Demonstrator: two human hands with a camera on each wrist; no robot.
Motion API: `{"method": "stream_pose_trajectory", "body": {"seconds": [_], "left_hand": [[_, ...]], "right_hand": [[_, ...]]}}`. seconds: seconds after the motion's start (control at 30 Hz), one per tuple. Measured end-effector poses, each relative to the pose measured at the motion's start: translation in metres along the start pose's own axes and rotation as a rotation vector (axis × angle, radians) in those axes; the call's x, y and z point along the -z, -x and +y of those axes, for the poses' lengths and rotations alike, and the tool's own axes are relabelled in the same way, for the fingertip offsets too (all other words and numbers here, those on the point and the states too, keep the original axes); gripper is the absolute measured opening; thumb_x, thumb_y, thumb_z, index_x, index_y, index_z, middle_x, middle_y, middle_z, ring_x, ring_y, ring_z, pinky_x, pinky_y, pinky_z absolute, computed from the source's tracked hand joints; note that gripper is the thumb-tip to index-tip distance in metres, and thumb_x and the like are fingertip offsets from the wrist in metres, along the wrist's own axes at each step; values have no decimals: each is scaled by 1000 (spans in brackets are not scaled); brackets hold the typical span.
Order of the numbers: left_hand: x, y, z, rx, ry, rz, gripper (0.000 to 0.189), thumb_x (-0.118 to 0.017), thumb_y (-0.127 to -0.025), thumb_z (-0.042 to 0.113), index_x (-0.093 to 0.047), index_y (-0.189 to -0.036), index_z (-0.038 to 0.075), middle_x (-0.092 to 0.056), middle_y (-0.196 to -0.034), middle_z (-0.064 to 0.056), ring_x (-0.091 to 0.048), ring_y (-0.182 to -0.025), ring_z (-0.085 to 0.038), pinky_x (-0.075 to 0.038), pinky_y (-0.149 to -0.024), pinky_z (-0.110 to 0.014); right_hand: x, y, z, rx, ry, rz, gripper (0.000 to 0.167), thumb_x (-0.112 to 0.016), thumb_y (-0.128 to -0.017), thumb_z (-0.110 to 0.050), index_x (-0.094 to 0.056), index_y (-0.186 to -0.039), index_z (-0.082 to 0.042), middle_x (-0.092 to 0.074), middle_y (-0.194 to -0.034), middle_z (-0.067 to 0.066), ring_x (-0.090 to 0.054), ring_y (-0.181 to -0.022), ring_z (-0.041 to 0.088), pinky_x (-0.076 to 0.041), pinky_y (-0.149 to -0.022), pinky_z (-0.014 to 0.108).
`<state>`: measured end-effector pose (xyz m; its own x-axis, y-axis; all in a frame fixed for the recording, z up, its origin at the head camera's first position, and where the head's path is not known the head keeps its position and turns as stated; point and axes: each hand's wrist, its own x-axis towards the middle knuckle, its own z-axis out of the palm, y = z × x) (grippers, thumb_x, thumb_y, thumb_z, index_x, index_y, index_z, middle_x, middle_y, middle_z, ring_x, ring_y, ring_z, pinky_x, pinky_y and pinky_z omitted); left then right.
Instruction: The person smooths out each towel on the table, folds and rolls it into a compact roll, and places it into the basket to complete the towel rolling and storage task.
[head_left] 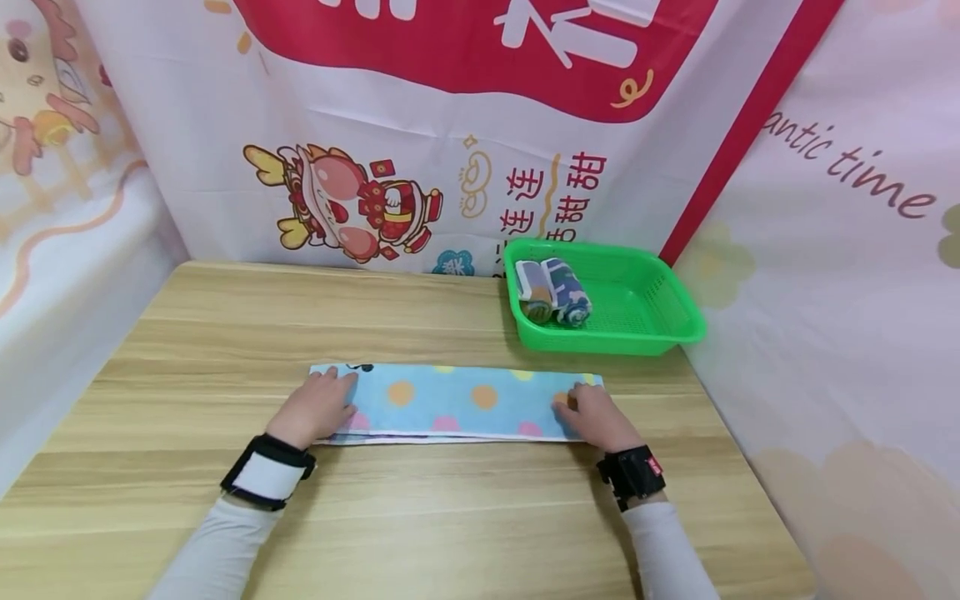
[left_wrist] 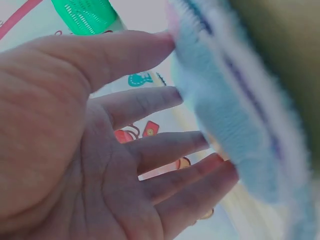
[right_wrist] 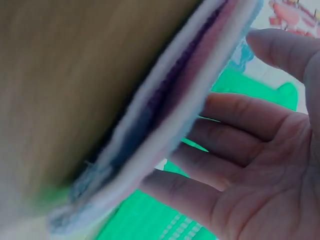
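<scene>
A light blue towel [head_left: 450, 404] with orange, pink and yellow dots lies folded into a long strip across the table. On its left end rests my left hand [head_left: 318, 406], fingertips and thumb touching the cloth. My right hand [head_left: 596, 414] touches the right end the same way. The left wrist view shows the left fingers [left_wrist: 145, 105] fairly straight, their tips against the towel [left_wrist: 230, 110]. In the right wrist view, the right fingers [right_wrist: 240, 120] also reach the towel's surface with little bend, and the layered white edge [right_wrist: 165, 105] of the fold faces the camera.
A green plastic basket [head_left: 637, 342] stands at the table's back right, with two rolled towels [head_left: 555, 292] at its left end. Printed cloth [head_left: 420, 108] hangs behind the wooden table [head_left: 450, 517], and more covers both sides. Black straps circle both wrists.
</scene>
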<state>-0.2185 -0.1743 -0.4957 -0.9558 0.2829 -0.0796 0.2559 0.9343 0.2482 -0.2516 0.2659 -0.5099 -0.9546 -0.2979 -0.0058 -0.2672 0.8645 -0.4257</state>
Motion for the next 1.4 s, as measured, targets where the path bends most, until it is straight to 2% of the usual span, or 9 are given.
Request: {"method": "stream_pose_trajectory", "body": {"seconds": [0.2, 0.47, 0.63, 0.73, 0.87, 0.93, 1.07, 1.13, 1.4], "left_hand": [[8, -22, 10, -5, 60, -16, 40, -72, -89, 8, -63, -123, -12, -67, -116, -30, -62, -112, -48, -50, -98, -57], [12, -39, 22, 50, 90, -1, 22, -74, -83, 5, -69, -102, -5, -70, -96, -20, -66, -91, -37, -55, -82, -50], [11, -46, 25, 107, 125, -11, 11, -70, -82, 1, -69, -92, -3, -69, -93, -20, -63, -82, -33, -54, -74, -49], [9, -49, 24, 116, 111, -7, 5, -68, -81, -1, -67, -86, -3, -69, -93, -21, -63, -80, -33, -54, -72, -48], [9, -52, 25, 111, 107, -1, 2, -64, -83, -5, -66, -82, -3, -69, -90, -20, -61, -76, -31, -54, -67, -46], [10, -52, 26, 106, 109, 1, 5, -62, -84, -6, -66, -83, -3, -69, -91, -20, -61, -76, -31, -54, -67, -46], [11, -51, 27, 95, 92, -4, 6, -62, -86, -5, -67, -88, -4, -69, -92, -21, -61, -78, -31, -54, -71, -47], [12, -50, 27, 92, 86, -11, 6, -64, -85, -5, -67, -90, -5, -69, -92, -21, -61, -78, -31, -54, -72, -48], [16, -49, 30, 75, 80, -14, 3, -66, -83, -4, -66, -85, -5, -68, -90, -20, -61, -77, -31, -54, -73, -48]], "right_hand": [[8, -7, 14, -35, -46, 25, 53, -62, -100, -22, -32, -57, -15, -27, -60, -4, -30, -52, 12, -28, -54, 27], [15, -14, 24, -99, -63, 53, 51, -61, -100, -23, -34, -58, -16, -23, -56, -6, -27, -49, 11, -27, -51, 27], [17, -17, 24, -191, -162, 64, 51, -59, -102, -28, -37, -60, -9, -24, -57, -1, -26, -50, 14, -27, -52, 29], [17, -14, 25, -261, -210, 161, 41, -56, -102, -25, -61, -80, 8, -53, -68, 17, -48, -57, 26, -44, -62, 37], [18, -6, 32, -403, -187, 380, 44, -57, -96, -18, -62, -122, 17, -64, -118, 37, -64, -99, 48, -51, -89, 56], [17, -1, 36, -480, -137, 431, 38, -61, -93, -19, -68, -109, 15, -67, -110, 35, -65, -98, 48, -52, -84, 56], [14, 5, 39, -581, -47, 358, 39, -68, -90, -31, -60, -71, 2, -59, -68, 15, -56, -65, 31, -44, -55, 42], [15, 5, 37, -583, -39, 298, 44, -69, -90, -34, -51, -64, -4, -46, -61, 5, -45, -58, 23, -35, -50, 36], [15, 6, 34, -503, -114, 236, 33, -66, -93, -24, -66, -87, 8, -66, -80, 21, -59, -64, 26, -49, -64, 40]]}}
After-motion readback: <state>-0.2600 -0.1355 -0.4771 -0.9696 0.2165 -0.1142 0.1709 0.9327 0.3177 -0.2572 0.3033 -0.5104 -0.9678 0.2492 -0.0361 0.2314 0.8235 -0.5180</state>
